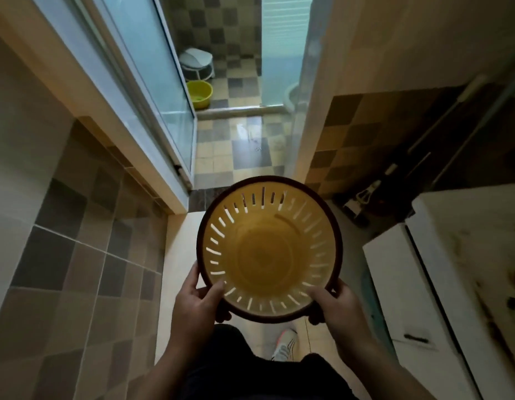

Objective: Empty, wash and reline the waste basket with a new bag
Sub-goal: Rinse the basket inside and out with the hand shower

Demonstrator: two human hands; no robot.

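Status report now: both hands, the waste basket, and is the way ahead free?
Left hand and right hand both grip the rim. Waste basket upright, empty, no bag inside. Doorway ahead open; yellow tub stands left beyond it.

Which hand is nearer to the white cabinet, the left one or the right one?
The right hand. It grips the waste basket at its right rim, on the side where the white cabinet stands. The left hand grips the opposite rim, farther away.
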